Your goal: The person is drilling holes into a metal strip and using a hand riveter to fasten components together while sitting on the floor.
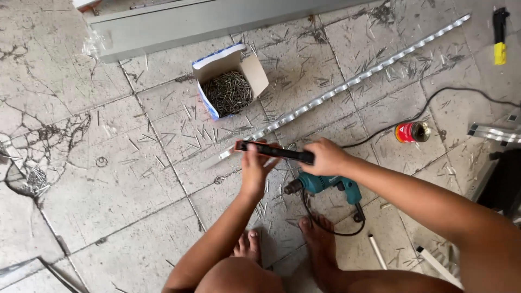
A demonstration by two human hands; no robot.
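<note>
Gripping black bar (275,151) level at both ends: left hand (254,168) upright, right hand (325,157) clenched over it.

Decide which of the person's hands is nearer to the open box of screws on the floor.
Left. The left hand, at one end of the dark bar, sits just below the box of screws. The right hand grips the bar's other end, farther right.

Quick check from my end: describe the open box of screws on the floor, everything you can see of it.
The box of screws is a small cardboard carton, blue and white outside and plain brown inside. Its top flaps are folded open. It sits tilted on the cracked tile floor, about half full of dark, loose screws. More screws lie scattered around it. Neither hand touches it.
</note>
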